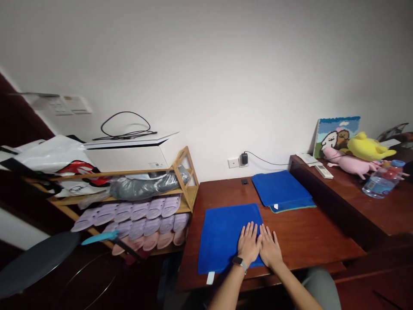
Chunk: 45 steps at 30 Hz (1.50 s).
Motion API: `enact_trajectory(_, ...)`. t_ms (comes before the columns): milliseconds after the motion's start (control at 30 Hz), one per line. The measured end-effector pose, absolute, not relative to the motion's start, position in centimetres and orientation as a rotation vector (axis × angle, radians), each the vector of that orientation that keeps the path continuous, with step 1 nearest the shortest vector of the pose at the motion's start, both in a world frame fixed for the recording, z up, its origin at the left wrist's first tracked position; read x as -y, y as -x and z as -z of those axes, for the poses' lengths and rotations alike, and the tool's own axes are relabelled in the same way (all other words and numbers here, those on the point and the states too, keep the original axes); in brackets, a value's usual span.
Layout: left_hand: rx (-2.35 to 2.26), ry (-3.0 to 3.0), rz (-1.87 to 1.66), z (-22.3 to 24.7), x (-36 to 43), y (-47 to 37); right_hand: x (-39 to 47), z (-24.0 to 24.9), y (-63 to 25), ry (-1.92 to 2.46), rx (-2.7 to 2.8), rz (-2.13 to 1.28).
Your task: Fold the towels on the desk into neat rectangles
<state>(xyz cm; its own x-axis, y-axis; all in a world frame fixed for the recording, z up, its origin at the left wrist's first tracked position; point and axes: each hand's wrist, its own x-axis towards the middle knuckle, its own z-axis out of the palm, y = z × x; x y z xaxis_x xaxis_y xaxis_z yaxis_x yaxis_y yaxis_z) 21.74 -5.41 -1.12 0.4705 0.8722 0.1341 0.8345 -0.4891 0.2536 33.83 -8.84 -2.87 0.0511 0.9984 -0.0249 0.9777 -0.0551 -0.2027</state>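
Observation:
A blue cloth [222, 232] lies spread flat on the brown wooden desk [309, 237], with a white tag at its near edge. My left hand [249, 243] rests palm down on the cloth's right part, fingers stretched out; a watch is on that wrist. Beside it, my right hand [269, 247] lies flat across the cloth's right edge, also with fingers extended. The two hands touch or nearly touch at the thumbs. Farther back on the desk is a stack of blue cloths [284, 188], one with a green edge and a small white tag.
To the left stands a wooden rack [190, 193] with several pairs of slippers [155, 206] and a white box [129, 157] on top. A higher surface on the right bears plush toys [368, 146], a water bottle [383, 180] and a remote [323, 172]. A plug [244, 158] sits in the wall.

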Motion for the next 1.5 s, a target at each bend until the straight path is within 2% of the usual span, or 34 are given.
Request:
enact_trajectory(133, -1.557, -2.554, -0.364, 1.1, 5.0, -17.8, 8.4, 3.5, -33.9, 2.176, 2.045, -0.221)
enact_trajectory(333, -2.071, -2.424, -0.371, 3.2, 6.1, -3.5, 8.0, 4.4, -34.3, 2.132, 2.035, -0.172)
enact_trajectory(467, -2.182, -2.413, -0.393, 4.3, 6.7, 1.0, 7.8, 3.4, -34.3, 2.119, 2.065, -0.181)
enact_trajectory(600, -2.189, -2.416, -0.441, 4.9, 6.5, 0.4, 9.2, 3.0, -34.1, 2.101, 2.042, -0.152)
enact_trajectory(800, -2.192, -2.441, -0.517, 5.9, 5.9, 0.3, 12.6, 5.2, -34.8, 2.024, 2.047, -0.063)
enact_trajectory(1033, -2.179, -2.490, -0.431, 3.6, 4.5, -0.4, 11.3, 3.7, -34.7, 2.086, 2.055, -0.170)
enact_trajectory(1200, -1.871, -2.669, -0.503, 1.3, 6.3, -8.7, 11.2, 3.4, -34.5, 2.072, 2.044, -0.195)
enact_trajectory(1367, -1.507, -2.674, -0.388, 0.9, 8.2, -18.5, 11.8, 3.4, -34.7, 2.067, 2.079, -0.239)
enact_trajectory(1500, -1.538, -2.626, -0.362, 1.7, 8.6, -17.2, 12.5, 3.7, -34.9, 2.076, 2.071, -0.230)
